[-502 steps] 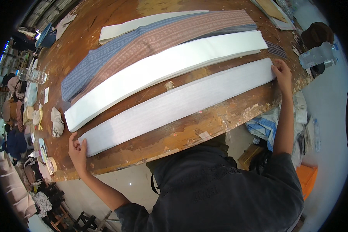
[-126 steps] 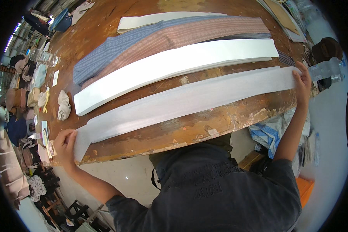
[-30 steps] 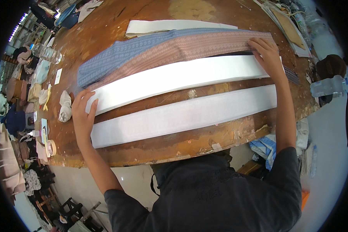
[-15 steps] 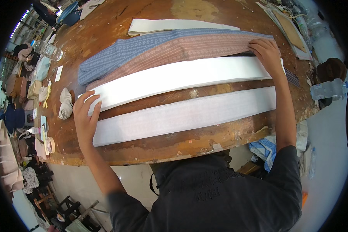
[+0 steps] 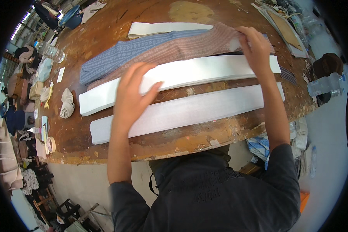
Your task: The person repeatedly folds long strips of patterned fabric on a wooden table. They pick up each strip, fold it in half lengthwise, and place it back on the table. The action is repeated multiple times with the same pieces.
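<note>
Since the frame half a second back, the right part of the pink patterned strip [image 5: 181, 45] has been raised into a hump, and the left hand [image 5: 131, 92] has been shifted inward from the left end of the white stack [image 5: 185, 72].

Head view: pink strip is soft, thin cloth, long and narrow, with banded motifs. It is laid on the table [image 5: 174, 149] between the blue patterned strip [image 5: 112, 58] and the white stack, which are both partly overlapped or closely bordered by it. White stack is smooth, flat, layered and crisp-edged. Nearer the person, a white strip [image 5: 189, 110] with a matte, faintly textured face is laid apart from it. Behind, a cream strip [image 5: 162, 28] is partly covered by the patterned cloth. Tabletop is brown, worn and patchy.

Pink strip's long axis is run left to right, slanted away from the person toward the right; the raised part is pointed up and right, to the right hand [image 5: 258, 50]. Other strips are aligned roughly the same way.

Right hand is bent over at the wrist, fingers and thumb closed in a pinch on the pink strip; number of layers gripped cannot be told. Right forearm is passed over the near strip's right part. Left hand is blurred, fingers curved and spread from the thumb, nothing gripped; it is held over the white stack, contact cannot be told. Left forearm is set nearly straight away from the body.
</note>
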### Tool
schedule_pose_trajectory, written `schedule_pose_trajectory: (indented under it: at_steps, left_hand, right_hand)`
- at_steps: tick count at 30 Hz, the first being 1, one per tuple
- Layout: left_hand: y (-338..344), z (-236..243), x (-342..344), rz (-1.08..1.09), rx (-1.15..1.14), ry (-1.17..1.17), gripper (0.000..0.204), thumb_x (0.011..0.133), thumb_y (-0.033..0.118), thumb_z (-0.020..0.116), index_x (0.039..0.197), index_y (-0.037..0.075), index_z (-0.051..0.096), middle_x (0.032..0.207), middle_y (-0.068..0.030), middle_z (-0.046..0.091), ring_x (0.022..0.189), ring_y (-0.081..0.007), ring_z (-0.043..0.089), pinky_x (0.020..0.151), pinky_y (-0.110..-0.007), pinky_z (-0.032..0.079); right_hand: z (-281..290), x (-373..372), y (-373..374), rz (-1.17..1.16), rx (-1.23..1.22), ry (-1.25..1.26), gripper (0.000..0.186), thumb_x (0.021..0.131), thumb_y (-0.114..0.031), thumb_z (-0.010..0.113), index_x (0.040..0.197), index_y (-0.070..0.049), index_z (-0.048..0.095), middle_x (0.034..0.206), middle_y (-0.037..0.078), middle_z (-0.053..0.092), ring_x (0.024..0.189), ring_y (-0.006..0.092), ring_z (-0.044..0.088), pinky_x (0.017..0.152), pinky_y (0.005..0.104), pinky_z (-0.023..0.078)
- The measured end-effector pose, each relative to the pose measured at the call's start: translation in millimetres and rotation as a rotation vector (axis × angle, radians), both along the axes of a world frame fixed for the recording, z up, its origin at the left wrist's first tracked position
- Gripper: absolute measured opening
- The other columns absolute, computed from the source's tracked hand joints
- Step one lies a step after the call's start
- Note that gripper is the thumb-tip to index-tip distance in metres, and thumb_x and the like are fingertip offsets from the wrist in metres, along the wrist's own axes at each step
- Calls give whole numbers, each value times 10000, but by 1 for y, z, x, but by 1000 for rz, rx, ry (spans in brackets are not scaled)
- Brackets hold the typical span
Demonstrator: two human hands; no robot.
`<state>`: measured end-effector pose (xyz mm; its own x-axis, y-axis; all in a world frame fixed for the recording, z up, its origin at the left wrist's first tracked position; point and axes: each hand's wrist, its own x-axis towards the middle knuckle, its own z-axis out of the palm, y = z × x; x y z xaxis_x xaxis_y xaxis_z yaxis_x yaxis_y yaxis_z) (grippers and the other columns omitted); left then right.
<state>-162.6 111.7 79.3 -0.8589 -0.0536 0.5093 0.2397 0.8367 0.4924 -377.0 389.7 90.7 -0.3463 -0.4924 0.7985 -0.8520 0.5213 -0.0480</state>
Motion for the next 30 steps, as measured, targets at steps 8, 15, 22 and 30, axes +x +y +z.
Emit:
schedule_pose_trajectory:
  at_steps: [8, 15, 22, 30]
  left_hand:
    - [63, 5, -73, 27, 214, 163, 440, 769, 111, 722, 1110, 17, 461, 1052, -169, 547, 978, -369, 571, 839, -435, 471]
    - [-1, -2, -57, 374, -66, 278, 401, 716, 22, 682, 1095, 43, 551, 1209, -180, 507, 1104, -357, 536, 887, -432, 465]
    - [42, -11, -57, 128, -105, 390, 495, 679, 145, 779, 1134, 95, 590, 1360, -161, 436, 1136, -318, 528, 910, -428, 460]
    - [57, 12, -63, 81, 123, 562, 386, 700, 124, 766, 1055, 74, 622, 1216, -131, 557, 912, -292, 618, 765, -372, 508]
  right_hand:
    - [37, 83, -53, 295, -6, 11, 251, 761, 18, 674, 992, -79, 660, 722, 61, 581, 589, 217, 568, 522, 300, 464]
    - [54, 75, -22, 137, -69, 92, 179, 817, -1, 662, 988, -52, 668, 724, 79, 620, 594, 203, 593, 556, 315, 483]
    - [39, 82, -55, 196, -32, 66, 212, 778, 2, 686, 977, -69, 663, 732, 67, 637, 589, 212, 608, 526, 302, 482]
    - [47, 91, -71, 178, 92, 98, 224, 734, -38, 706, 941, -111, 664, 704, 36, 615, 573, 197, 594, 498, 304, 464]
